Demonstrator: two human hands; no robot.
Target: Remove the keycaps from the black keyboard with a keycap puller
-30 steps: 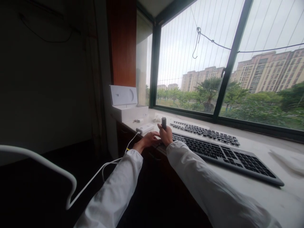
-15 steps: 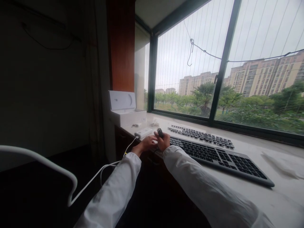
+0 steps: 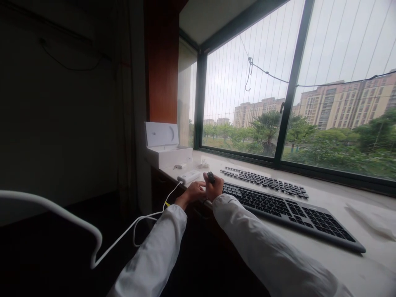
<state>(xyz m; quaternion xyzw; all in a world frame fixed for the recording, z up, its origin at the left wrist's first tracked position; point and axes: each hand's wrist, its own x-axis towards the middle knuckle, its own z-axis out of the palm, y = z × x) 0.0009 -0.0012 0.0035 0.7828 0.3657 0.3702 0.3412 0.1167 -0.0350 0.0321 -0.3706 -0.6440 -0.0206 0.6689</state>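
Note:
My right hand is wrapped round a small dark object, whose top sticks out above the fingers. Against it, my left hand has its fingers closed; what they hold, if anything, is hidden. Both hands are at the front edge of the white sill, at the left end of a dark keyboard. Just beyond my left hand lies a white device with a white cable plugged into it.
An open white box stands at the sill's left end, with small pieces before it. Loose keycaps lie in rows behind the keyboard. Clear plastic rests at the right. A thick white cable crosses the lower left.
The whole view has shifted slightly, so things appear a little lower and further right. Both hands stay together, and the dark object is still in my right hand, tilted slightly differently.

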